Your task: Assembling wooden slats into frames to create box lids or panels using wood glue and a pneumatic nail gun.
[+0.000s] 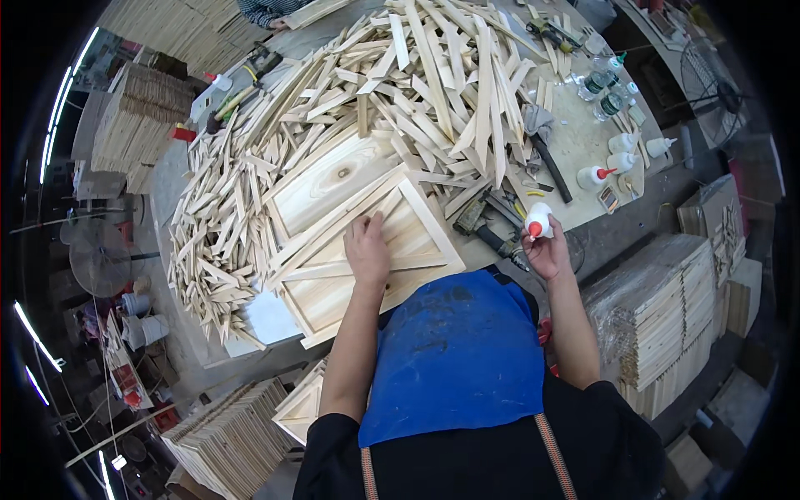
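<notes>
My right hand [548, 255] is closed round a white squeeze bottle [539, 215] with a red nozzle, tilted so the nozzle points down and toward me. My left hand [367, 250] lies on a framed wooden panel [333, 304], its bent fingers closed at a thin wooden strip [385, 204]; the fingertips are partly hidden. Strips border the panel, and others cross it at a slant. Just beyond it lies a second wooden panel [337, 179] with a knot in its board, partly covered by loose strips.
A large heap of cut strips [433, 92] covers much of the table. Nail guns [473, 218] and a hammer [550, 162] lie to its right, near more white bottles [593, 176]. Stacked boards [654, 308] stand on the right. Another person's hand [279, 22] shows at the far edge.
</notes>
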{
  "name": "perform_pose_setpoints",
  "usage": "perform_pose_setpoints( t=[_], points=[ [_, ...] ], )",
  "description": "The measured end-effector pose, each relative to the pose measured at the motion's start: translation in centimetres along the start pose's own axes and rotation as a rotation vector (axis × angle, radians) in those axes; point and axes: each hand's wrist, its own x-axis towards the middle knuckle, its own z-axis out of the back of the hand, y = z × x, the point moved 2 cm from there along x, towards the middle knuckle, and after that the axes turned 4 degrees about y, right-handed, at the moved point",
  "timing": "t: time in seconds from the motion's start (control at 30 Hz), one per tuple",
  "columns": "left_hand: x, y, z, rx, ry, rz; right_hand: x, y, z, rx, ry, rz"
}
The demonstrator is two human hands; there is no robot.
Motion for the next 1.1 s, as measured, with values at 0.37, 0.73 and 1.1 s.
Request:
perform_pose_setpoints(
  t=[0.37,0.73,1.1],
  points=[
    [-1.3,-0.2,-1.3,-0.091,-0.031,-0.024,-2.6,-4.0,-6.8,-0.219,0.102,-0.023],
    [-0.4,1.9,-0.3,-0.194,0.109,-0.083,-5.6,-9.1,-13.5,-0.490,0.146,0.132],
    [0.3,3.8,2.3,-0.385,0.237,-0.026,-9.3,-12.6,-21.5,-0.966,0.371,0.413]
  ],
)
